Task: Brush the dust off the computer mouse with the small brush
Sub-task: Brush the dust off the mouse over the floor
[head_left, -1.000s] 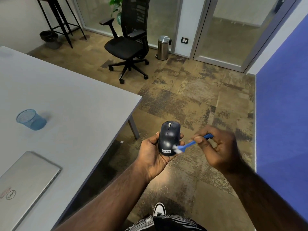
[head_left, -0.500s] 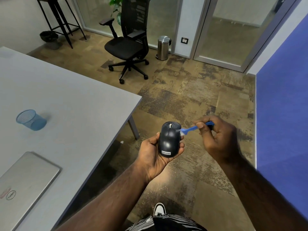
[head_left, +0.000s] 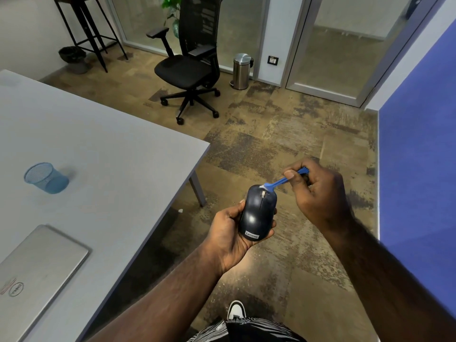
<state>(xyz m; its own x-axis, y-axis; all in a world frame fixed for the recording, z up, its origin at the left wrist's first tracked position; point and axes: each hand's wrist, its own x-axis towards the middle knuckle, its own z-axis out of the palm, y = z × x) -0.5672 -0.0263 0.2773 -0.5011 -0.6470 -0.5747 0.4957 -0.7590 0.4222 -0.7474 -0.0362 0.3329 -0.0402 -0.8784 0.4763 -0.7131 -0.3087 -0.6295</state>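
Cradling a smooth, rounded dark mouse (head_left: 257, 213) labelled "Lenovo" in the left hand (head_left: 232, 233) at lower centre; pinching a small blue plastic brush (head_left: 281, 180) in the right hand (head_left: 318, 193), bristles touching the mouse's far end.

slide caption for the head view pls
Left hand cradles a dark computer mouse while right hand sweeps a small blue brush across its front.

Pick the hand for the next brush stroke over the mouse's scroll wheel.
Right. The right hand already grips the brush, bristles at the mouse front; the left hand cradles the mouse.
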